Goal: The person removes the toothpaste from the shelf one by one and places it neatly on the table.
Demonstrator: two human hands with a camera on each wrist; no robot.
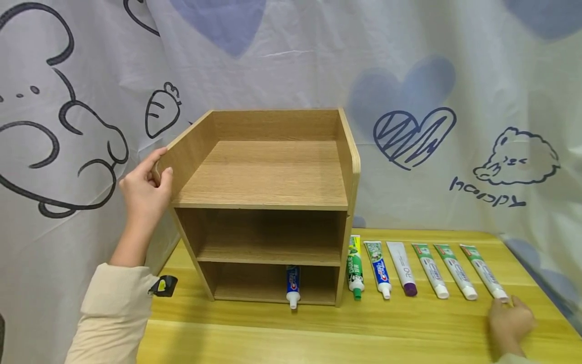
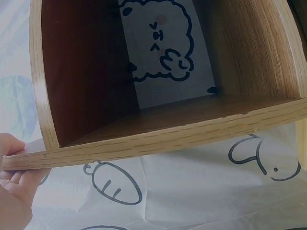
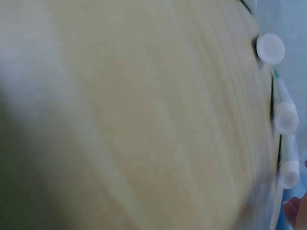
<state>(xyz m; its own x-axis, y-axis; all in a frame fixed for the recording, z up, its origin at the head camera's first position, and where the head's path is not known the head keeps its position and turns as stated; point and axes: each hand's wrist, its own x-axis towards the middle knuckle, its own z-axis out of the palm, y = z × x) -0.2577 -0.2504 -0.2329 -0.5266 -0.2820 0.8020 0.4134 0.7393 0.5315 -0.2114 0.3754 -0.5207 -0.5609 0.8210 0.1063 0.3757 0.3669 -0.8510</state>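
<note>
A wooden shelf unit [image 1: 263,172] with an open top tray and two compartments stands on the table. My left hand [image 1: 156,171] grips the front top corner of its left side panel, thumb inside and fingers outside; the left wrist view shows that hand [image 2: 14,191] under the panel edge of the shelf unit [image 2: 168,139]. One toothpaste tube [image 1: 293,285] lies in the bottom compartment, cap forward. Several more tubes lie in a row to the right. My right hand [image 1: 511,309] rests on the table by the cap of the rightmost tube [image 1: 484,273] and holds nothing.
The wooden table [image 1: 318,333] runs to a printed cloth backdrop [image 1: 454,76]. A small black and yellow object [image 1: 163,285] lies by my left sleeve. The blurred right wrist view shows the tabletop [image 3: 144,120], three white caps [image 3: 286,118] and a fingertip [image 3: 293,212].
</note>
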